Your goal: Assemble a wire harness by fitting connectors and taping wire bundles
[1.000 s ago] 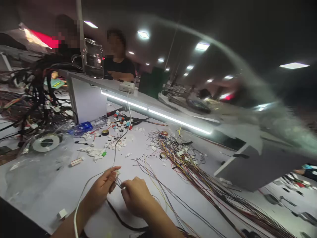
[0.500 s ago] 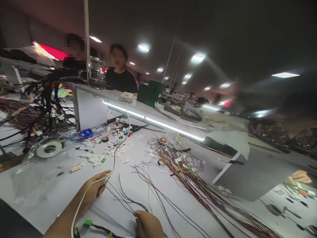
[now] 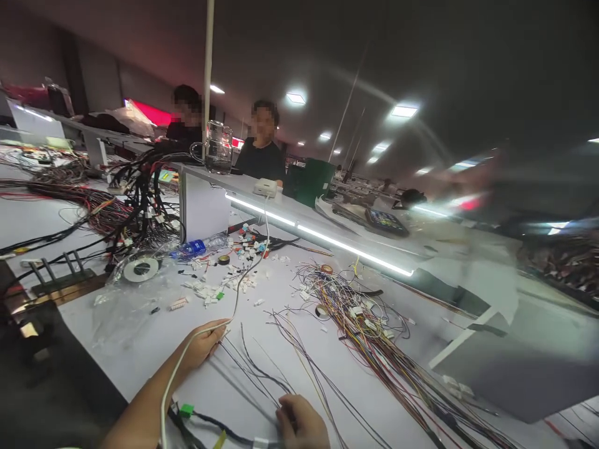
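My left hand (image 3: 206, 343) is closed near the middle of the white table, at the upper ends of a few thin dark wires (image 3: 243, 368). What sits between its fingertips is too small to name. A white cable (image 3: 180, 358) passes over this wrist and forearm. Lower and to the right, my right hand (image 3: 302, 421) is closed with its fingertips on the same thin wires. Left of it lies a green connector (image 3: 186, 411) on a black cable. Loose wires (image 3: 309, 368) run past on the right.
A large wire bundle (image 3: 388, 349) spreads across the right. White connectors (image 3: 206, 291), a tape roll (image 3: 140, 269) in plastic and a blue-labelled bottle (image 3: 194, 249) lie behind. A lit shelf (image 3: 243, 187) carries a glass mug (image 3: 218, 146). Two people sit beyond.
The view has swung left, so the scene sits farther right in the picture. Both hands remain at the thin wires; the left hand has turned slightly, hiding more of its fingertips.
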The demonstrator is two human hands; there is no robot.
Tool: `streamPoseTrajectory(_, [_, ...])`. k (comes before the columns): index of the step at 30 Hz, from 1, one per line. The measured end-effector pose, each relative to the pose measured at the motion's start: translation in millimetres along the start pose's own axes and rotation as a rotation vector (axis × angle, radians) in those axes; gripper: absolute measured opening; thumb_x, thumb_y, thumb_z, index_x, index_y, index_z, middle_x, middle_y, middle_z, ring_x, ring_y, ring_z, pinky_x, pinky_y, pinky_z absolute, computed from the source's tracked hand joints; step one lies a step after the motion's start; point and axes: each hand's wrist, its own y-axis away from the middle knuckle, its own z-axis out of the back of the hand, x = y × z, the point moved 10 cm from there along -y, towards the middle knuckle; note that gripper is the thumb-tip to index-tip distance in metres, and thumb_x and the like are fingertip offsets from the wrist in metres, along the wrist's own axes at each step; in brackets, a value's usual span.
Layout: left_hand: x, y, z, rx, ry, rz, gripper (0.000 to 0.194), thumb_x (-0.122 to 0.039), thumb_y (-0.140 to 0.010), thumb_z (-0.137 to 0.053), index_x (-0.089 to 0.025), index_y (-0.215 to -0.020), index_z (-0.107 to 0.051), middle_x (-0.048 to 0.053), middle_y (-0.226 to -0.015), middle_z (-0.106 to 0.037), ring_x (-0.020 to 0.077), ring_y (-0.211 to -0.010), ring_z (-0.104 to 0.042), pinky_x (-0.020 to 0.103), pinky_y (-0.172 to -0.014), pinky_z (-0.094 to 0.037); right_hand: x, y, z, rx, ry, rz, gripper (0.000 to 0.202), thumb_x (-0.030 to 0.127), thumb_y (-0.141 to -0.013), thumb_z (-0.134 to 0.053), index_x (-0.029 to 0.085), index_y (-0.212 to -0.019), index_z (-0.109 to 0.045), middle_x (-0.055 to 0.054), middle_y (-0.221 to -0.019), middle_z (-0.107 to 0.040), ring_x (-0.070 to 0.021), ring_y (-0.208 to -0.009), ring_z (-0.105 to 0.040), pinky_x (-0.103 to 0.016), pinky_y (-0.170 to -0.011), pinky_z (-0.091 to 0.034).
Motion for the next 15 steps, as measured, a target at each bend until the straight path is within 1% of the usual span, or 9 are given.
streamPoseTrajectory(4, [0.6,1.8,-2.4,-0.025,-0.001,0.011,0.071,-0.065,-0.067,-0.059,-0.008,-0.11,-0.067,-0.009,-0.04,-0.036,0.0106,-0.04,-0.031,0.024,-0.043,-0.02,11.9,0.6,4.1,0.019,0.022,0.01,0.031,0.048,-0.09,-0.047,0.026,-0.083,-0.067,-0.006,-0.076,-0.07,-0.0209,-0.069,-0.067,-0.029,-0.066,-0.052])
streamPoseTrajectory(8, [2.6,3.8,-2.7,-0.055,-0.016,0.041,0.07,-0.063,-0.069,-0.059,-0.009,-0.113,-0.066,-0.008,-0.041,-0.036,0.0108,-0.04,-0.031,0.023,-0.044,-0.019,29.4,0.8,8.4,0.077,0.02,0.037,0.025,0.038,-0.093,-0.046,0.025,-0.083,-0.066,-0.004,-0.076,-0.068,-0.0192,-0.071,-0.065,-0.028,-0.069,-0.05])
streamPoseTrajectory(11, [3.0,3.9,-2.0,-0.071,-0.038,0.056,0.069,-0.064,-0.068,-0.059,-0.011,-0.112,-0.068,-0.008,-0.042,-0.036,0.0109,-0.041,-0.032,0.023,-0.044,-0.021,36.9,-0.3,11.1,0.105,0.023,0.034,0.021,0.03,-0.092,-0.047,0.024,-0.084,-0.065,-0.004,-0.077,-0.067,-0.0185,-0.072,-0.064,-0.027,-0.069,-0.049])
streamPoseTrajectory(13, [2.6,3.5,-1.7,-0.08,-0.029,0.061,0.068,-0.065,-0.065,-0.062,-0.012,-0.108,-0.069,-0.007,-0.046,-0.04,0.0111,-0.044,-0.035,0.023,-0.045,-0.024,38.5,-0.9,12.4,0.108,0.03,0.024,0.018,0.025,-0.091,-0.049,0.023,-0.083,-0.064,-0.003,-0.077,-0.067,-0.0175,-0.072,-0.064,-0.026,-0.068,-0.047])
streamPoseTrajectory(15, [2.4,2.3,-1.0,-0.09,-0.011,0.06,0.066,-0.065,-0.062,-0.066,-0.014,-0.104,-0.071,-0.004,-0.053,-0.049,0.0115,-0.049,-0.04,0.024,-0.047,-0.03,38.8,-1.1,13.2,0.099,0.04,0.016,0.016,0.019,-0.088,-0.051,0.023,-0.082,-0.065,-0.002,-0.077,-0.067,-0.0164,-0.072,-0.064,-0.025,-0.068,-0.046])
